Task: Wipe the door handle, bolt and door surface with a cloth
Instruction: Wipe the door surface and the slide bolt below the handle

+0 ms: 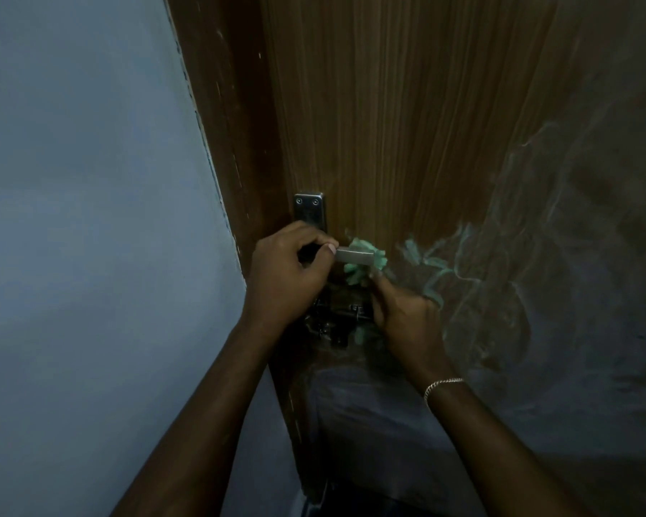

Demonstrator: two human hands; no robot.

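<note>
A brown wooden door [407, 125] fills the upper middle. Its metal lever handle [353, 255] sticks out to the right from a steel plate [309, 210]. My left hand [288, 278] grips the handle's near end. A green cloth [362, 268] is bunched around and under the handle's free end, and my right hand [407, 315] holds it from below. The dark bolt [336, 322] sits just under the handle, between my two hands, partly hidden by them.
A pale blue-grey wall [90, 218] runs along the left, meeting the dark door frame [224, 106]. The glossy door surface at right [537, 255] shows faint greenish reflections. A thin bracelet [442, 384] is on my right wrist.
</note>
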